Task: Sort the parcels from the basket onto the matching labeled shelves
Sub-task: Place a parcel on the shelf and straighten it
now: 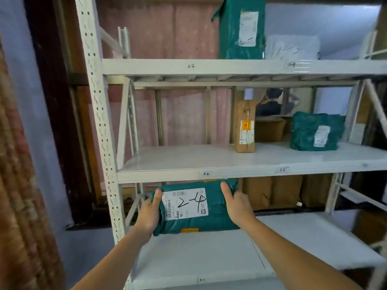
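Both arms reach forward; the left hand point(149, 214) and right hand point(236, 204) each grip an end of the green parcel point(217, 208) marked 2-4, thumbs on top.

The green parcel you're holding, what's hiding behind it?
Behind the green parcel, held by the left hand and right hand, brown boxes show to its right. Whatever sits directly behind it is covered.
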### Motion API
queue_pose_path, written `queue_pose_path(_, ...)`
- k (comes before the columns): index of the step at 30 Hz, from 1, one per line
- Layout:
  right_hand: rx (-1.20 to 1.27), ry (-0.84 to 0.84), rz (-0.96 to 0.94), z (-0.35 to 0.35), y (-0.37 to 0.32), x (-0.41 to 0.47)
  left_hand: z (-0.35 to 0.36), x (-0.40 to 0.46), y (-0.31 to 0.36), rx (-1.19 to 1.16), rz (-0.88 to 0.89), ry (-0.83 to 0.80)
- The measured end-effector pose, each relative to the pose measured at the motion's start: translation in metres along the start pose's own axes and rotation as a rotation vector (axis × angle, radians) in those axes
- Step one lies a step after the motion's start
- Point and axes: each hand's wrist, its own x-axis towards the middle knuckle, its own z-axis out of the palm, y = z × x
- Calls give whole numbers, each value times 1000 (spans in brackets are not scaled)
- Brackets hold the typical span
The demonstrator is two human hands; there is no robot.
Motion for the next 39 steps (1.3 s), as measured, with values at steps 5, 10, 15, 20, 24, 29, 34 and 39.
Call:
queue_pose_path(5,-47,118,86,-71,45,-10,81,-5,4,-21,3,-109)
queue_pose_path(10,-88,193,91,-144,86,-22,160,-25,6,-29,11,-193)
queue_pose_path(15,-87,225,108,-204,115,-30,223,-42,16,-23,20,-234)
queue_pose_path(20,-126,273,123,-251,141,-32,274,-55,26,-32,46,-276)
queue_pose_path(24,-118,280,120,-281,158,-31,305,-66,30,-10,52,-288)
queue_pose_path(29,-113,263,138,-301,177,-35,331,-71,27,8,57,-298)
queue_pose_path(34,-108,301,158,-316,188,-29,353,-65,32,27,46,-337)
queue_pose_path(39,-37,310,168,-323,193,-20,371,-51,38,43,73,-372)
